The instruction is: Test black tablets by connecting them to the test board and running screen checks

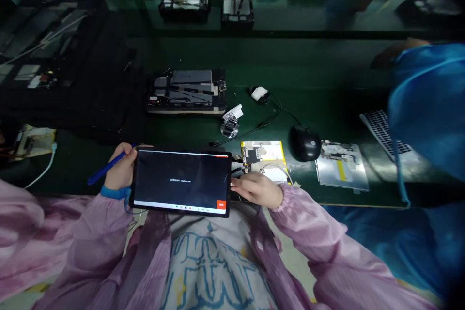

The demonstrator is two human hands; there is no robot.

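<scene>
A black tablet [181, 181] is held tilted up above the table's front edge, its screen lit with a dark window and a red button at the lower right. My left hand [121, 167] grips the tablet's left edge, and a blue pen-like stick [106, 168] is tucked between its fingers. At the middle of the right edge, my right hand [258, 189] has its fingers pinched together, touching the rim; what they hold is too small to make out. A pale cable [278, 170] loops just behind this hand, beside an opened device with a yellow-edged battery [264, 155].
Behind the tablet lie a stack of opened tablets [189, 92], a metal tally counter [229, 127] and a black cable [250, 131]. To the right are a black mouse [305, 144], a metal-backed panel [343, 167], a keyboard [385, 131] and a co-worker's blue sleeve [428, 106]. Black trays [54, 58] stand left.
</scene>
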